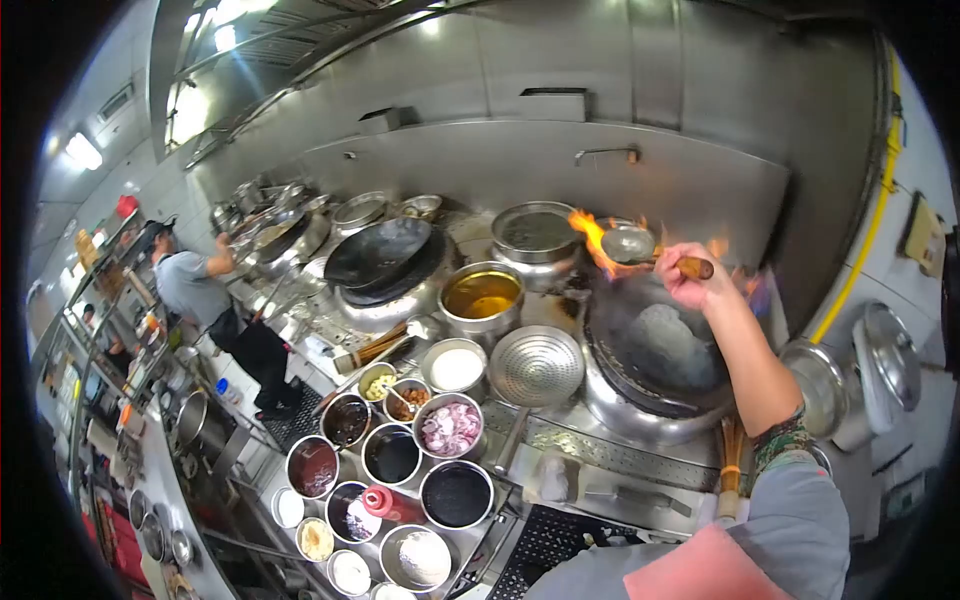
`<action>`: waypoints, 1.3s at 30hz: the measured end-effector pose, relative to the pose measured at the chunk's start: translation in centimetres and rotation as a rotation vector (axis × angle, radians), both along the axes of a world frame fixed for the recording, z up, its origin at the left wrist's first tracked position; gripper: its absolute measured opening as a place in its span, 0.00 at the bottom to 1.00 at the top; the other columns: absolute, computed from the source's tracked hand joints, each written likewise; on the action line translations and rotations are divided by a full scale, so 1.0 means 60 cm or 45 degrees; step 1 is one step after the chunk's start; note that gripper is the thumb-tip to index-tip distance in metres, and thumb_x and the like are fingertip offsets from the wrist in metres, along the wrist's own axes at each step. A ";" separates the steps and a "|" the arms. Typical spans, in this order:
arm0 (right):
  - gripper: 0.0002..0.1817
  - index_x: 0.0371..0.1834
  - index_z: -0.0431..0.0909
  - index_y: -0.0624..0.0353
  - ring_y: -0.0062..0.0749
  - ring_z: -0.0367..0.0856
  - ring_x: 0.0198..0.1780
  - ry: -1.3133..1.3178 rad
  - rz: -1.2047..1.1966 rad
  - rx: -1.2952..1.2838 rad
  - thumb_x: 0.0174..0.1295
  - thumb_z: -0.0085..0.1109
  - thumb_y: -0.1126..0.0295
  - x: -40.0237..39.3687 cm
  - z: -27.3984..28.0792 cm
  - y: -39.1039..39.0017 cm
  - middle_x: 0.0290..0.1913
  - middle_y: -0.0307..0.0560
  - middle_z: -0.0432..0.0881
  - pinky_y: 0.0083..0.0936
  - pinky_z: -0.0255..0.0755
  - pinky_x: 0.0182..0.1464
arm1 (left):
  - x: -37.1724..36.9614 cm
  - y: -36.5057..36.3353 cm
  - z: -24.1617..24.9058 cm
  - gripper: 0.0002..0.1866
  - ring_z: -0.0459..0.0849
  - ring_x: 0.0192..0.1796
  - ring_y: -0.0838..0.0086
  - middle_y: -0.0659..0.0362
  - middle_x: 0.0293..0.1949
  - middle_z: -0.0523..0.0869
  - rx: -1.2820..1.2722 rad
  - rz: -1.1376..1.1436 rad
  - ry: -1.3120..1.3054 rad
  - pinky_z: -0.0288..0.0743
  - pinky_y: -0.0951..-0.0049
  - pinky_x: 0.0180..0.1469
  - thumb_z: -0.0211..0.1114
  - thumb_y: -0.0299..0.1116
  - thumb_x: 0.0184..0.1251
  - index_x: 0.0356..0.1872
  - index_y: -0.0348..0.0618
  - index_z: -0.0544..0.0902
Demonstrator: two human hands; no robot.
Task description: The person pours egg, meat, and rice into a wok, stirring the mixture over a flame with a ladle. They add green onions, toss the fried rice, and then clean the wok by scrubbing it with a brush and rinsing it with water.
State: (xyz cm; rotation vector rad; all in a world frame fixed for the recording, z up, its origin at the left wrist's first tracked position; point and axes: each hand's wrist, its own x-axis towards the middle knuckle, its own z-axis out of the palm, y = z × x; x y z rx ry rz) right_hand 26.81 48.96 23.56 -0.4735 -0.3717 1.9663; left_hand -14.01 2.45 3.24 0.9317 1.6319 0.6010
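Note:
My right hand (686,277) is closed round the wooden-ended handle of a ladle (628,243), whose metal bowl is raised at the far edge of the stove. Orange flames (597,240) flare beside and behind that bowl. Below my hand sits a dark wok (625,345) on its round metal burner ring, with a pale, hazy patch inside. Left of it, a perforated strainer (537,366) lies with its handle toward me. My left hand is out of view.
A metal pot of yellow oil (482,296) stands left of the strainer. Several bowls of sauces and seasonings crowd the front, with sliced onion (451,428) and a red squeeze bottle (392,503). Another person (195,290) works further left. A bamboo brush (732,465) stands near my arm.

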 end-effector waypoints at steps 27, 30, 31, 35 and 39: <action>0.58 0.77 0.50 0.63 0.62 0.75 0.64 -2.535 -0.041 -0.334 0.49 0.72 0.47 0.162 -0.437 -0.642 0.70 0.71 0.60 0.48 0.74 0.61 | 0.266 0.577 0.161 0.31 0.88 0.43 0.69 0.48 0.57 0.84 -0.157 -0.597 -0.668 0.83 0.75 0.40 0.63 0.43 0.73 0.69 0.34 0.68; 0.46 0.73 0.58 0.68 0.59 0.82 0.55 -2.419 -0.279 -0.345 0.52 0.66 0.59 0.172 -0.501 -0.644 0.57 0.65 0.76 0.45 0.80 0.50 | 0.246 0.647 0.181 0.25 0.88 0.40 0.69 0.51 0.45 0.89 0.095 -1.211 0.315 0.81 0.68 0.39 0.64 0.34 0.68 0.64 0.35 0.75; 0.43 0.72 0.60 0.68 0.57 0.83 0.53 -2.347 -0.338 -0.316 0.52 0.65 0.61 0.187 -0.506 -0.646 0.54 0.63 0.79 0.44 0.81 0.46 | 0.255 0.663 0.204 0.24 0.89 0.40 0.64 0.48 0.40 0.89 0.203 -1.350 0.683 0.82 0.63 0.40 0.62 0.35 0.67 0.61 0.34 0.76; 0.39 0.72 0.63 0.62 0.40 0.85 0.50 -0.622 -0.702 -0.385 0.53 0.61 0.69 0.215 -0.375 -0.719 0.58 0.56 0.79 0.36 0.83 0.45 | 0.265 0.724 0.118 0.19 0.86 0.43 0.42 0.36 0.40 0.87 0.807 -1.288 1.342 0.79 0.44 0.49 0.54 0.43 0.70 0.43 0.35 0.80; 0.44 0.77 0.59 0.54 0.40 0.85 0.47 -0.432 -0.800 -0.080 0.52 0.62 0.74 0.153 -0.205 -0.681 0.60 0.54 0.77 0.39 0.84 0.38 | 0.259 0.713 0.189 0.24 0.86 0.46 0.43 0.39 0.40 0.87 0.884 -1.333 1.352 0.79 0.46 0.51 0.52 0.50 0.75 0.41 0.36 0.83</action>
